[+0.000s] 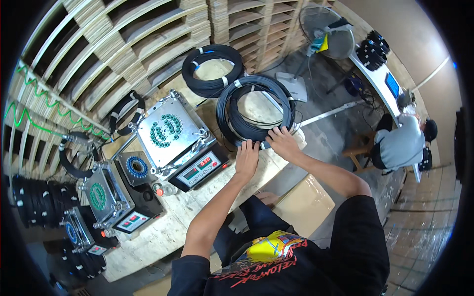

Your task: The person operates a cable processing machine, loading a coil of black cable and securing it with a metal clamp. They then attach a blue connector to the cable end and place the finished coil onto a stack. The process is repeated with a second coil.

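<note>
A thick coil of black cable [225, 114], bound with white tape bands, lies on the wooden bench [192, 217]. My left hand [247, 157] is at its near edge, with fingers bent over the strands. Just to the right, my right hand [284, 144] also grips the near rim, its fingers curled onto the cable. A white band shows between the two hands. The undersides of my fingers and the thumbs are mostly hidden. Behind and slightly left, a second black cable coil [188, 74] rests on the bench and touches or nearly touches the first.
To the left stands a metal-topped machine [165, 129] with green fittings and a red display; smaller similar machines [106, 197] sit beyond it. Small jars [168, 189] stand nearby. Stacked pallets [138, 29] line the back. A fan [321, 42] and a seated person [402, 140] are at right.
</note>
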`<state>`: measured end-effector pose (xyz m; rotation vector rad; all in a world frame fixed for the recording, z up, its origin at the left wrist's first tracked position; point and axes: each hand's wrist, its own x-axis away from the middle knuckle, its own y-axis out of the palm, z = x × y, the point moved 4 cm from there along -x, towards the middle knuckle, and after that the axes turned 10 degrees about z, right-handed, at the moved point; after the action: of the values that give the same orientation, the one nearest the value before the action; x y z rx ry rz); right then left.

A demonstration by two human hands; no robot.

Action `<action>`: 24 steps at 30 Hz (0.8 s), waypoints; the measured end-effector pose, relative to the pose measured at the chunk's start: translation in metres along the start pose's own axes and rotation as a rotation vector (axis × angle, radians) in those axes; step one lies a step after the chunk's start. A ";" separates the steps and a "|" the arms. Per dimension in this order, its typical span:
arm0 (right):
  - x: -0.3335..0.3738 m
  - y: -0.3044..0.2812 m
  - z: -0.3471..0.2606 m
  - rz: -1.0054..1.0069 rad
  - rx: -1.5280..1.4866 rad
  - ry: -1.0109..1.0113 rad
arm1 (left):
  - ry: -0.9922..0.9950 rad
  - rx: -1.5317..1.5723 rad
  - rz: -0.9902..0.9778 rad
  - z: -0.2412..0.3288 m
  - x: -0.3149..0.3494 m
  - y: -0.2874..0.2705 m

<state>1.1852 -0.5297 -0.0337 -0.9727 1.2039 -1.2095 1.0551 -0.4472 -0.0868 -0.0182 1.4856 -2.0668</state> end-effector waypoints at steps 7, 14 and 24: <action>-0.091 -0.044 0.072 0.264 -0.092 0.243 | -0.090 0.276 -0.036 -0.011 -0.004 -0.012; -0.147 0.067 0.193 0.168 -0.378 0.688 | -0.041 0.323 0.014 -0.019 -0.025 -0.042; -0.080 -0.016 0.144 0.430 -0.872 0.587 | 0.036 0.262 0.370 0.003 -0.044 -0.165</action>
<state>1.3285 -0.4617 0.0142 -0.8946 2.3816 -0.6027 1.0182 -0.3956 0.0716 0.3702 1.1262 -1.9431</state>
